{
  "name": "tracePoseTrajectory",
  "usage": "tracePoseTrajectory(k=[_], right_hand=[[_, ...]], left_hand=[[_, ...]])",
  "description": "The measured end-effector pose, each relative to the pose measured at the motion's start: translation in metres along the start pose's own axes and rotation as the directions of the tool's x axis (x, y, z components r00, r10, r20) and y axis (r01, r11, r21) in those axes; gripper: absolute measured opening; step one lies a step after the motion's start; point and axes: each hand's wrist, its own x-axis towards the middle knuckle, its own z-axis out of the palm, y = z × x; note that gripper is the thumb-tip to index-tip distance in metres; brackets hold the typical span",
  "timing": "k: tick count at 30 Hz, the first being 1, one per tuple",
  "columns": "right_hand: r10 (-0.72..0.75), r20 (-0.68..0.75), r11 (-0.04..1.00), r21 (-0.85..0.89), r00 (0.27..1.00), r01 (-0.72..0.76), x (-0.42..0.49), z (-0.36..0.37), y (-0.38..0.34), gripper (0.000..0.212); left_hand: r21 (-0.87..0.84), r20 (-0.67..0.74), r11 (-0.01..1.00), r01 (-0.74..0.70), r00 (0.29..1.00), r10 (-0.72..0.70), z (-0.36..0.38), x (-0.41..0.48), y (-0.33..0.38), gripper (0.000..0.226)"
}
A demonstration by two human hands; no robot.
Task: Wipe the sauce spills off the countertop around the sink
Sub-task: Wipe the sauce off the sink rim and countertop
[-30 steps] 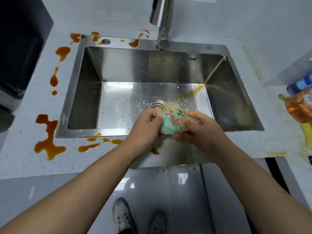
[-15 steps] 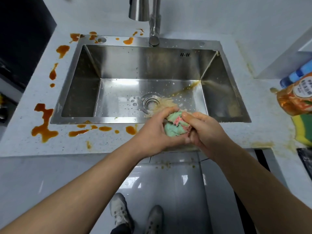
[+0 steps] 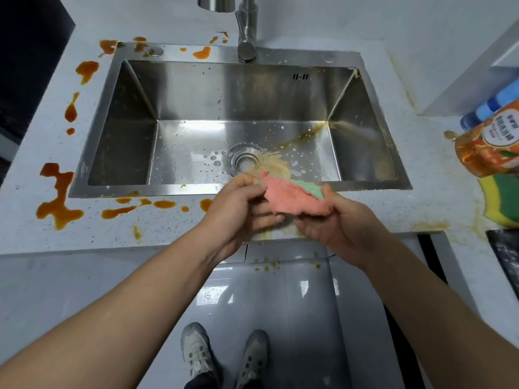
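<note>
A person's left hand (image 3: 238, 209) and right hand (image 3: 334, 220) held a pink-and-green cloth (image 3: 292, 197) stretched between them, above the front edge of the steel sink (image 3: 168, 190). The left thumb and fingers pinched one end; the right thumb lay on top of the other end with fingers curled beneath. The job looked roughly half done: the countertop (image 3: 365, 209) on the right showed only faint yellowish smears, while thick orange-brown sauce spills (image 3: 57, 197) remained along the left, the front left and the back rim. The hands hid the counter beneath them. The faucet (image 3: 247, 32), detergent bottle (image 3: 488, 147) and sponge (image 3: 500, 200) were cut off at the edges.
</note>
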Motion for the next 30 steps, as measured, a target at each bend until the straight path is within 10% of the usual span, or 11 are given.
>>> tracePoseTrajectory(k=[5, 8, 12, 15, 17, 21, 27, 30], right_hand=[[-0.109, -0.008, 0.993, -0.04, 0.994, 0.109, -0.007, 0.012, 0.003, 0.027], [-0.323, -0.161, 0.904, -0.345, 0.933, 0.253, -0.012, 0.011, -0.006, 0.015], [-0.78, -0.003, 0.213, -0.942, 0.626, 0.26, -0.004, -0.015, 0.0, 0.029], [-0.655, 0.188, -0.157, -0.981, 0.732, 0.112, -0.001, -0.021, 0.031, 0.039], [-0.659, 0.185, -0.187, -0.979, 0.729, 0.079, 0.006, -0.024, 0.043, 0.045], [-0.572, 0.165, -0.286, -0.958, 0.803, -0.007, 0.025, 0.0, 0.065, 0.069], [-0.34, 0.484, -0.48, -0.826, 0.806, 0.294, 0.057, 0.071, 0.094, 0.059], [-0.394, 0.421, -0.439, -0.867, 0.817, 0.236, 0.051, 0.011, 0.063, 0.053]], left_hand=[[0.377, 0.058, 0.907, -0.188, 0.982, 0.18, -0.003, -0.001, -0.003, 0.017], [0.612, 0.142, 0.704, -0.36, 0.926, 0.35, -0.012, 0.002, 0.004, 0.025], [0.903, 0.097, 0.291, -0.317, 0.808, 0.581, -0.052, 0.008, 0.012, 0.015], [0.978, 0.088, 0.092, -0.186, 0.773, 0.628, -0.088, 0.011, 0.007, 0.022], [0.99, 0.109, 0.003, -0.143, 0.766, 0.634, -0.104, 0.012, -0.001, 0.024], [0.98, 0.183, -0.066, -0.186, 0.733, 0.656, -0.118, 0.008, -0.014, 0.025], [0.982, 0.112, 0.039, -0.187, 0.726, 0.679, -0.117, 0.007, -0.017, 0.028], [0.985, 0.085, 0.054, -0.163, 0.737, 0.671, -0.115, 0.006, -0.016, 0.027]])
